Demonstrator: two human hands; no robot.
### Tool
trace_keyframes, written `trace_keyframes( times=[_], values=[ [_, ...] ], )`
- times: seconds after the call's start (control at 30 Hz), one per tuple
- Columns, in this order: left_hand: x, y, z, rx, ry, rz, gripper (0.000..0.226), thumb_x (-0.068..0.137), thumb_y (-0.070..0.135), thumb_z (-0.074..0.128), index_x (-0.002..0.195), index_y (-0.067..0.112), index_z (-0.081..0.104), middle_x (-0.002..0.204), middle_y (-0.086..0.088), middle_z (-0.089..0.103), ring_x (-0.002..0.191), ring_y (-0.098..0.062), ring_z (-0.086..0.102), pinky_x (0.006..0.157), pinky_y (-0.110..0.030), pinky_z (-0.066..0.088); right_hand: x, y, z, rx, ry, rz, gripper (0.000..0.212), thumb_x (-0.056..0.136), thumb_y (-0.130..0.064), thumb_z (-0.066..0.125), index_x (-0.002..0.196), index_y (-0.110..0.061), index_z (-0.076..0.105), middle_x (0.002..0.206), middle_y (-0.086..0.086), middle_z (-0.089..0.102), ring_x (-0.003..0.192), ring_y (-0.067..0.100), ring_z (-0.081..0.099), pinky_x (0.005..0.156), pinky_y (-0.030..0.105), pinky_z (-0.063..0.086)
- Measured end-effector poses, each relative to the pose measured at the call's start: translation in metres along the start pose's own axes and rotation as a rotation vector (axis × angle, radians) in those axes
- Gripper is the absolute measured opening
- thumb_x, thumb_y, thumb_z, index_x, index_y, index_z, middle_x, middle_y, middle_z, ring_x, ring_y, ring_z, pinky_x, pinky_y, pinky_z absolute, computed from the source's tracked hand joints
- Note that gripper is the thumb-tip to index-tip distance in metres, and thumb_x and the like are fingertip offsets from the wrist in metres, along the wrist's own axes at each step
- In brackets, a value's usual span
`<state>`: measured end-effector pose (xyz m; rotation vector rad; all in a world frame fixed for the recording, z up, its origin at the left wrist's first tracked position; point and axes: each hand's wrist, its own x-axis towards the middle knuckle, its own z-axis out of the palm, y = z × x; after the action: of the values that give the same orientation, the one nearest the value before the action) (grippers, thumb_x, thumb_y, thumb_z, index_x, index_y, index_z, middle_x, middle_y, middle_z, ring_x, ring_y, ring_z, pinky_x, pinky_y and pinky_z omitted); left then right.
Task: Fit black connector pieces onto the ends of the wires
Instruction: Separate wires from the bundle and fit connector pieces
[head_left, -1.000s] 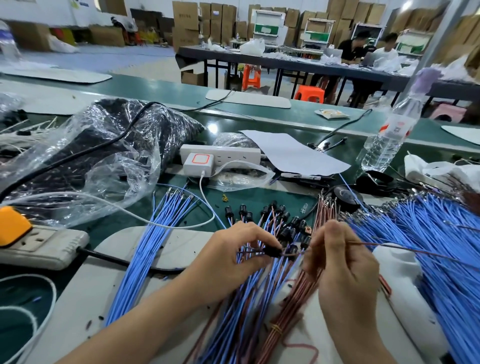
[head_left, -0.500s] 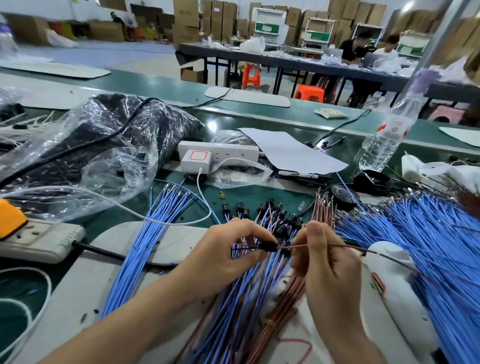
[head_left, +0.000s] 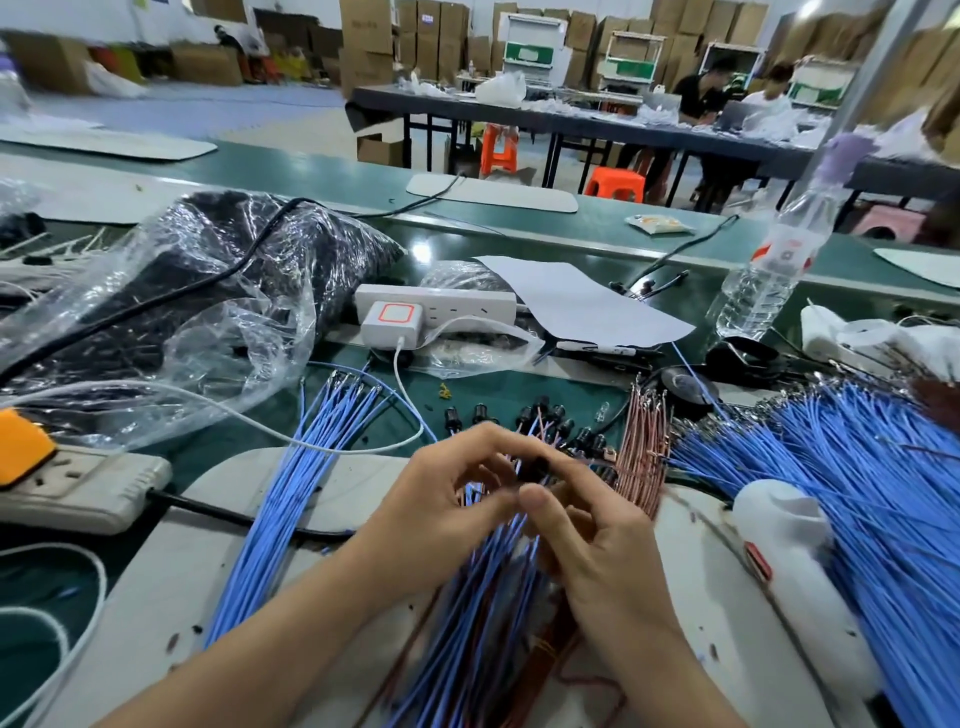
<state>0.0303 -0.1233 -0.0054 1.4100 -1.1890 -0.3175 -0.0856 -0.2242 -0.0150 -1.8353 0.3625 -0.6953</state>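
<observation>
Cardboard boxes line the far wall, and two people sit at a long dark table in front of them. Nearer, the green desk (head_left: 363, 410) is crowded. Both hands meet above a grey mat at the near middle. The left hand (head_left: 441, 504) has its fingers curled and pinches a black connector piece (head_left: 535, 467) at its fingertips. The right hand (head_left: 602, 551) closes thumb and forefinger on the same piece from the right side. Motion blur hides whether a wire end sits between them.

Under the hands lies a fan of blue and brown wires (head_left: 478, 597), and just beyond the fingers several wire ends already carry fitted connectors (head_left: 540, 415). A loose blue bundle (head_left: 311, 467) lies to the left. A tied sheaf of copper-coloured wires (head_left: 644, 447) lies just right of the hands. A large heap of blue wires (head_left: 857, 493) spreads at the right, with a white plastic bottle (head_left: 784, 540) lying on its side against it.

At the far left sits a clear plastic bag (head_left: 208, 291) of dark parts. A white power strip (head_left: 457, 304), a sheet of paper (head_left: 582, 306) and a tilted water bottle (head_left: 769, 275) stand farther back.
</observation>
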Motion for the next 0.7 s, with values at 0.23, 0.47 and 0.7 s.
trace_keyframes(
  times=[0.23,0.47,0.7],
  values=[
    [0.005,0.0,-0.006,-0.38,0.186,-0.183,0.025,0.074,0.015,0.065,0.098,0.007,0.062,0.094,0.0,0.07,0.076,-0.011,0.064,0.074,-0.021,0.052,-0.001,0.001,0.001,0.049,0.035,0.031,0.014,0.073,-0.042,0.067,0.081,-0.032,0.072,0.057,-0.006,0.063,0.049,0.007,0.053,0.051,0.023,0.044],
    [0.008,-0.001,-0.008,-0.747,0.211,-0.373,0.022,0.071,0.009,0.064,0.092,0.005,0.065,0.085,-0.009,0.07,0.068,-0.012,0.064,0.067,-0.02,0.055,0.001,-0.015,-0.006,0.293,-0.224,0.259,0.016,0.076,-0.015,0.077,0.062,-0.015,0.069,0.047,-0.001,0.05,0.04,0.009,0.042,0.04,0.017,0.034],
    [0.015,-0.005,-0.017,-1.185,0.367,-0.563,0.03,0.071,0.01,0.063,0.099,0.008,0.073,0.078,-0.008,0.068,0.059,-0.009,0.06,0.06,-0.019,0.055,0.0,-0.032,-0.022,0.391,-0.848,0.509,0.008,0.078,-0.011,0.067,0.07,-0.014,0.069,0.055,-0.002,0.058,0.039,0.002,0.047,0.037,0.011,0.034]
  ],
)
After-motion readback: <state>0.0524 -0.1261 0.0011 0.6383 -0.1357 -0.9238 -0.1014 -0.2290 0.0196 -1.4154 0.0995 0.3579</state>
